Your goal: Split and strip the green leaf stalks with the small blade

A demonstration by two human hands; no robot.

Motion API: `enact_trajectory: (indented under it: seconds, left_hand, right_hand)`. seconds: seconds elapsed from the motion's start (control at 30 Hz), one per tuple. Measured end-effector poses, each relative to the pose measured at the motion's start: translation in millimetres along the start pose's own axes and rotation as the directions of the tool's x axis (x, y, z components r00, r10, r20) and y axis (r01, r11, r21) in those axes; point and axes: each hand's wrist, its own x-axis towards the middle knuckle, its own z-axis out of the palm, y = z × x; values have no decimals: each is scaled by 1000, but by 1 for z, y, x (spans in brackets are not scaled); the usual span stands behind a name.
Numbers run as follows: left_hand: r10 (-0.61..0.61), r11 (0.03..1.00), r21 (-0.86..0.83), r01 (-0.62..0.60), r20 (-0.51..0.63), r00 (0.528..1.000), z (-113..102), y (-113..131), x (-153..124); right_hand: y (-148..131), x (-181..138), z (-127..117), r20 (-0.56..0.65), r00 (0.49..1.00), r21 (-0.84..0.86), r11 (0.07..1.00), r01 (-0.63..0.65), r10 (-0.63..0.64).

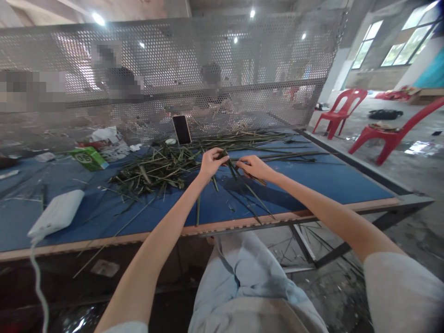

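My left hand (211,163) is closed in a pinch on the top of a thin green plant stem (243,182) above the blue table (329,178). My right hand (254,167) is closed on the same stem just to the right; something small and brownish shows under its fingers, which I cannot make out. The stem's long narrow leaves hang down towards the table's front edge. A heap of cut green stems and leaves (156,169) lies just behind and left of my hands.
A phone (181,129) leans upright against the perforated metal screen (208,69) at the back. A white power bank (57,212) with a cable lies front left, a green carton (88,158) farther back. Red plastic chairs (342,111) stand right. People sit behind the screen.
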Motion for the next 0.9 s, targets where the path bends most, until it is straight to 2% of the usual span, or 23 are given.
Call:
enact_trajectory:
  seconds: [0.13, 0.27, 0.5, 0.7, 0.9]
  left_hand:
    - [-7, 1000, 7, 7, 8, 1000, 1, 2, -1]
    - [-14, 999, 33, 14, 17, 1000, 4, 2, -2]
    - [59, 996, 72, -59, 14, 998, 7, 1, -6]
    - [52, 997, 52, -53, 14, 999, 6, 1, -5]
    - [-72, 997, -6, 72, 14, 997, 6, 3, -4]
  right_hand:
    - [-1, 0, 0, 18, 1000, -13, 1000, 1, -1]
    - [2, 2, -3, 101, 994, 57, 997, -49, 43]
    - [7, 6, -10, 215, 969, 153, 975, -160, 125]
    - [-4, 5, -13, 215, 964, 229, 952, -204, 155]
    - [5, 5, -5, 142, 981, 202, 966, -161, 134]
